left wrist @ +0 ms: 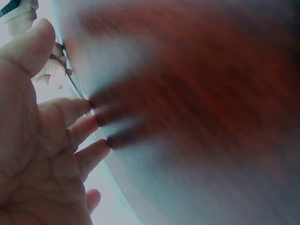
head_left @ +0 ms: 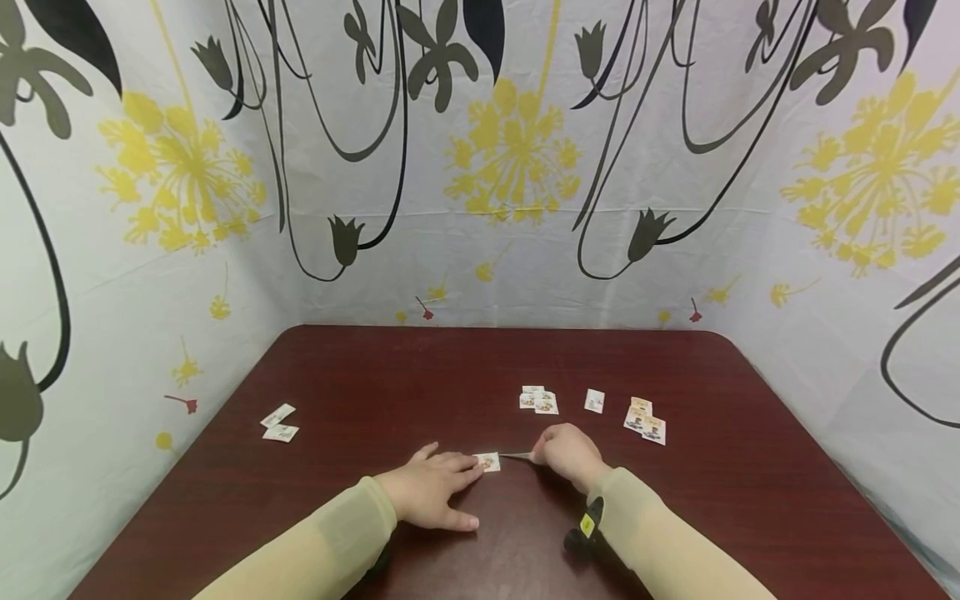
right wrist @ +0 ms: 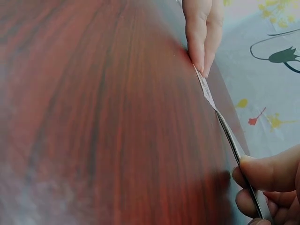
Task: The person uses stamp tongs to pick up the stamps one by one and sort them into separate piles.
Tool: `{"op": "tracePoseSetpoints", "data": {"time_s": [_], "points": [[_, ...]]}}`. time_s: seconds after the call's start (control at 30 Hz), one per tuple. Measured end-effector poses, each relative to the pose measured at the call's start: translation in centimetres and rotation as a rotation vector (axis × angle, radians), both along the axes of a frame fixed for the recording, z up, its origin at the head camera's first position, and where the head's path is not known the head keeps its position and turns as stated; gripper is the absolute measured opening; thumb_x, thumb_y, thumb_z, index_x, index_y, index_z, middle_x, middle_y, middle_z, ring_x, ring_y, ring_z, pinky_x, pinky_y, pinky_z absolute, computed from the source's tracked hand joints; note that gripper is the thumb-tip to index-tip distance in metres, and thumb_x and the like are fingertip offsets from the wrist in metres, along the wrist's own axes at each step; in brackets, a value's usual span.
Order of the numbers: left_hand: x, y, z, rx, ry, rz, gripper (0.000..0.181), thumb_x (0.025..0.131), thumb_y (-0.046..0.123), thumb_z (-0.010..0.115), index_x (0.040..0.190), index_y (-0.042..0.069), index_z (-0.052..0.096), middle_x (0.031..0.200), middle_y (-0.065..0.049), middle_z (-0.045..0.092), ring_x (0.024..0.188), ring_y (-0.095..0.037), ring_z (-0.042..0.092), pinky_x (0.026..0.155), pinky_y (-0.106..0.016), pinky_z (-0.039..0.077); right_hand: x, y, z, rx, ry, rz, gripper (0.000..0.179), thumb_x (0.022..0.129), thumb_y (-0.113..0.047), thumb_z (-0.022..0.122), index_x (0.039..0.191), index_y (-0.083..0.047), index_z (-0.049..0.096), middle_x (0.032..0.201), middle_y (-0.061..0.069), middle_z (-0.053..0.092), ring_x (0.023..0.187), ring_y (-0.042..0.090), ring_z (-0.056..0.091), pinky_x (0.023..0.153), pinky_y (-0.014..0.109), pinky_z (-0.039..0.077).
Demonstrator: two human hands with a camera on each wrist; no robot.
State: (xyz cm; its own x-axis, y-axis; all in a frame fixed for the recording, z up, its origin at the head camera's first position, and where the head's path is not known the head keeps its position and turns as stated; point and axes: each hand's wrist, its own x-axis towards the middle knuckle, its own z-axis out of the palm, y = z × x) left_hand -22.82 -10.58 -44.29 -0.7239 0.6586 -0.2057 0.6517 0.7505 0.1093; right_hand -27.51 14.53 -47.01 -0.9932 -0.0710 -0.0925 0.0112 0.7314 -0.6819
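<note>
A small white printed paper piece (head_left: pixel 490 462) lies on the dark red-brown table, directly in front of me. My left hand (head_left: pixel 435 485) is spread palm down, with its fingertips pressing on the paper's left end. My right hand (head_left: pixel 568 455) pinches slim metal tweezers (right wrist: pixel 230 136) between thumb and fingers. Their tip meets the right edge of the paper, and in the right wrist view that edge of the paper (right wrist: pixel 207 93) is slightly raised. In the left wrist view the left fingertips (left wrist: pixel 104 143) touch the tabletop, and the paper is mostly hidden.
Several similar paper pieces (head_left: pixel 546 403) lie grouped beyond my hands, with a single piece (head_left: pixel 594 401) beside them. Another overlapping cluster (head_left: pixel 654 430) is at the right. Two pieces (head_left: pixel 281 433) lie at the far left. Patterned cloth (head_left: pixel 495 275) hangs around the table (head_left: pixel 420 367).
</note>
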Motion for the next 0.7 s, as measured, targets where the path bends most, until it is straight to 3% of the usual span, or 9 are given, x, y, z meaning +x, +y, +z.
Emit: {"op": "tracePoseSetpoints", "data": {"time_s": [0.7], "points": [[0.1,0.0,0.1,-0.010,-0.026,0.007,0.077,0.086,0.070,0.050,0.150,0.028,0.036,0.154,0.005,0.033,0.141,-0.020,0.029,0.113,-0.054,0.014,1.7,-0.1,0.3,0.027,0.003,-0.024,0.011,0.076,-0.016,0.071,0.066,-0.016,0.068,0.071,-0.006,0.062,0.064,0.015,0.052,0.059,0.032,0.040]]}}
